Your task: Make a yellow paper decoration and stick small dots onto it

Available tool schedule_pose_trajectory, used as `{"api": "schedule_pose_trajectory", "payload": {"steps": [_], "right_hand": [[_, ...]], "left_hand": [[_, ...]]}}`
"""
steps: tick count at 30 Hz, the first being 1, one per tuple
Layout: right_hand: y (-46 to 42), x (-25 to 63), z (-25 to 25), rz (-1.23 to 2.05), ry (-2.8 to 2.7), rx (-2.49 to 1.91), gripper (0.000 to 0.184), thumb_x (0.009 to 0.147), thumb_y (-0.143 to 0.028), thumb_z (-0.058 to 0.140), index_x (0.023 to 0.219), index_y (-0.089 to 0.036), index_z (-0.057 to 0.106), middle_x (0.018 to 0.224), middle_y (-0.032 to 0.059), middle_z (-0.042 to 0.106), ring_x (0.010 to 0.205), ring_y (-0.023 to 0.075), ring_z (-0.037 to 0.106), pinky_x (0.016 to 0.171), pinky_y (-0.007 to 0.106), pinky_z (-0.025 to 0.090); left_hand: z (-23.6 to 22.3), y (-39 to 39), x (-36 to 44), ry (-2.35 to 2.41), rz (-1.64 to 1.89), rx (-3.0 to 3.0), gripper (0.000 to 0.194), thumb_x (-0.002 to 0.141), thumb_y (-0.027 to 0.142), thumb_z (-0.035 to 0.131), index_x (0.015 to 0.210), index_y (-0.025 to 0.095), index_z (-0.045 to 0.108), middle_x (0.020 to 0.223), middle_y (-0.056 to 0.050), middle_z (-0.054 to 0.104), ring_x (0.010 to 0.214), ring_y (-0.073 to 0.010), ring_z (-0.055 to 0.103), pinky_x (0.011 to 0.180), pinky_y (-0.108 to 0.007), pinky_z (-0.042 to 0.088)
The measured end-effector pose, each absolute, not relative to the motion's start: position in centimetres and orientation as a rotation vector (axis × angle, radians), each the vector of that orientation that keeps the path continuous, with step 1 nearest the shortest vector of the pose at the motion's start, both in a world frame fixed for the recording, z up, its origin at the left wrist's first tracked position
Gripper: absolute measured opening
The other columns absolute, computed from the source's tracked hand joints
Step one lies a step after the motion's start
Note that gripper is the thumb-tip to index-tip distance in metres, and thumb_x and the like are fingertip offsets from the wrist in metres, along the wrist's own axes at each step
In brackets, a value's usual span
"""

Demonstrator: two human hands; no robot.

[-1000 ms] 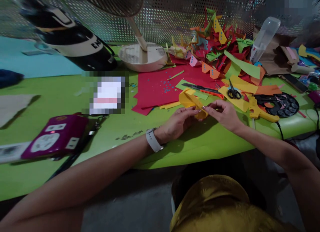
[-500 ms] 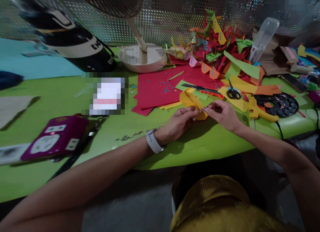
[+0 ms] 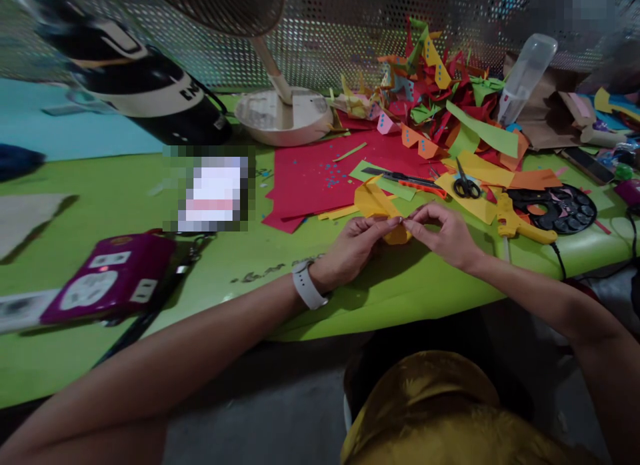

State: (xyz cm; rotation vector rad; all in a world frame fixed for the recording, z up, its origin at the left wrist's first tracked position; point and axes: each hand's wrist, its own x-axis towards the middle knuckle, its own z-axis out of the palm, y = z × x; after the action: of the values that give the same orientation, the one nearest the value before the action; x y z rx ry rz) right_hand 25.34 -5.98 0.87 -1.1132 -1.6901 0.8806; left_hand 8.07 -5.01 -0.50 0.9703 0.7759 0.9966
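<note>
Above the front of the green table, my left hand [image 3: 353, 248] pinches a folded piece of yellow paper [image 3: 375, 201]. My right hand [image 3: 444, 235] is closed, thumb and fingertip pressed together at the paper's right side against my left fingertips. Something tiny and pale shows between the fingertips, too small to make out. Just beyond the hands lie a utility knife [image 3: 405, 179] with an orange end, on light green paper, and black scissors [image 3: 467, 185] on yellow paper. A yellow glue gun [image 3: 525, 223] rests right of my right hand.
A red sheet [image 3: 310, 178] with blue bits lies behind the hands, before a heap of cut coloured paper [image 3: 425, 98]. A fan base [image 3: 285, 121], black bottle [image 3: 165, 95], purple power box [image 3: 113, 275], black palette [image 3: 575, 208] and clear bottle [image 3: 530, 75] stand around.
The yellow paper has tilted and shifted slightly left in my hands. My fingertips have drawn closer together at its edge. Other objects keep their places.
</note>
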Motion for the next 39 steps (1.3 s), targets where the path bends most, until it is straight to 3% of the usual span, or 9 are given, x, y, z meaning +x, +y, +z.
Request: {"api": "schedule_pose_trajectory", "payload": {"steps": [5, 9, 17, 21, 25, 28, 33, 39], "right_hand": [[-6.0, 25.4, 0.8, 0.843, -1.712, -1.087, 0.030, 0.083, -0.046, 0.067, 0.070, -0.020, 0.059, 0.078, 0.0042, 0.065, 0.076, 0.0172, 0.062, 0.071, 0.034, 0.051], [-6.0, 25.5, 0.6, 0.814, -1.725, -1.100, 0.027, 0.085, -0.045, 0.065, 0.075, -0.020, 0.059, 0.079, 0.0034, 0.065, 0.075, 0.0163, 0.061, 0.071, 0.033, 0.052], [-5.9, 25.5, 0.3, 0.754, -1.745, -1.067, 0.019, 0.085, -0.035, 0.063, 0.075, -0.019, 0.060, 0.076, 0.0024, 0.063, 0.073, 0.0149, 0.060, 0.068, 0.031, 0.050], [-5.9, 25.5, 0.3, 0.792, -1.734, -1.064, 0.020, 0.085, -0.036, 0.063, 0.075, -0.020, 0.059, 0.077, 0.0025, 0.064, 0.073, 0.0150, 0.060, 0.069, 0.032, 0.051], [-6.0, 25.4, 0.4, 0.870, -1.686, -1.033, 0.018, 0.084, -0.037, 0.065, 0.080, -0.020, 0.057, 0.083, 0.0027, 0.064, 0.079, 0.0152, 0.062, 0.075, 0.033, 0.052], [-6.1, 25.5, 0.6, 0.951, -1.561, -0.986, 0.023, 0.081, -0.037, 0.070, 0.086, -0.021, 0.056, 0.092, 0.0027, 0.063, 0.086, 0.0147, 0.062, 0.082, 0.032, 0.052], [-6.0, 25.6, 0.8, 1.286, -1.523, -1.063, 0.033, 0.079, -0.049, 0.071, 0.076, -0.019, 0.057, 0.074, -0.0017, 0.058, 0.066, 0.0105, 0.054, 0.059, 0.025, 0.047], [-5.5, 25.4, 0.6, 1.515, -1.493, -1.024, 0.038, 0.071, -0.053, 0.076, 0.070, -0.018, 0.061, 0.065, -0.0032, 0.062, 0.060, 0.0087, 0.058, 0.060, 0.024, 0.048]], "left_hand": [[-0.6, -5.0, 7.9, 0.785, 1.006, 1.013, 0.025, 0.068, 0.041, 0.084, 0.059, 0.020, 0.072, 0.065, 0.002, 0.069, 0.063, -0.0108, 0.058, 0.065, -0.022, 0.047], [-1.0, -5.0, 7.8, 0.763, 0.994, 1.058, 0.025, 0.071, 0.045, 0.082, 0.068, 0.020, 0.075, 0.072, 0.001, 0.072, 0.070, -0.0124, 0.061, 0.071, -0.023, 0.048], [-2.0, -4.7, 7.6, 0.812, 0.991, 1.127, 0.028, 0.073, 0.047, 0.080, 0.071, 0.019, 0.076, 0.073, 0.001, 0.071, 0.064, -0.0101, 0.057, 0.061, -0.021, 0.044], [-2.0, -4.6, 7.5, 0.797, 0.999, 1.161, 0.027, 0.075, 0.046, 0.078, 0.071, 0.020, 0.076, 0.073, 0.001, 0.072, 0.065, -0.0107, 0.059, 0.064, -0.022, 0.045], [-1.8, -4.6, 7.6, 0.783, 1.046, 1.194, 0.027, 0.075, 0.046, 0.077, 0.069, 0.020, 0.076, 0.075, -0.001, 0.073, 0.070, -0.0127, 0.062, 0.071, -0.024, 0.048], [-1.5, -4.6, 7.6, 0.845, 1.121, 1.204, 0.027, 0.074, 0.046, 0.077, 0.065, 0.020, 0.073, 0.068, 0.001, 0.070, 0.066, -0.0128, 0.059, 0.067, -0.025, 0.047], [-0.9, -4.9, 7.7, 0.876, 1.125, 1.266, 0.027, 0.076, 0.046, 0.075, 0.065, 0.021, 0.074, 0.066, 0.002, 0.068, 0.064, -0.0131, 0.057, 0.067, -0.026, 0.047], [-0.5, -5.0, 8.0, 0.892, 1.140, 1.239, 0.027, 0.075, 0.044, 0.073, 0.059, 0.022, 0.071, 0.060, 0.001, 0.065, 0.063, -0.0146, 0.058, 0.065, -0.026, 0.049]]}}
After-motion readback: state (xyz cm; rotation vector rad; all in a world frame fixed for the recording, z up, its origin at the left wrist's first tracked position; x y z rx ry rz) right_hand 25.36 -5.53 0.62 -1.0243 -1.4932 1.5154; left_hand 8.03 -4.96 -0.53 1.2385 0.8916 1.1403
